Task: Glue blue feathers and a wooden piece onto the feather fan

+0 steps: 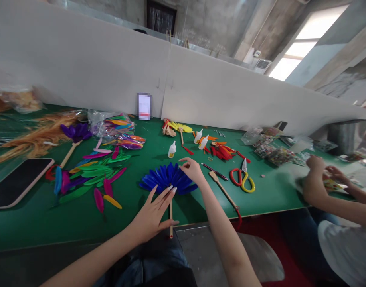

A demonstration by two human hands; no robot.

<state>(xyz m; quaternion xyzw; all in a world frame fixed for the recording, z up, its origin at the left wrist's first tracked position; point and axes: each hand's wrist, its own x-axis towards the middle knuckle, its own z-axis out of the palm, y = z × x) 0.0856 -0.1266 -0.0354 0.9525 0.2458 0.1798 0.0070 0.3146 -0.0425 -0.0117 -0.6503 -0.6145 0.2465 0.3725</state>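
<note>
A fan of deep blue feathers [168, 173] lies on the green table, its wooden handle [171, 223] reaching past the near edge. My left hand [151, 213] rests on the lower feathers with fingers stretched out, its thumb by the handle. At the fan's upper right edge, my right hand [192, 169] is closed, with thumb and index finger at a blue feather tip. Right of the fan are a dark pen [214, 171], a bare wooden stick [224, 189] with a red cord, and scissors [243, 177] with red and yellow handles. White glue bottles [172, 150] stand behind.
Loose coloured feathers [101, 171], a phone [19, 183] and a purple feather fan [76, 131] lie left. Yellow [183, 126] and red feather fans [223, 150] lie at the back. A white partition [111, 59] borders the table. Another person's hands [316, 171] work at right.
</note>
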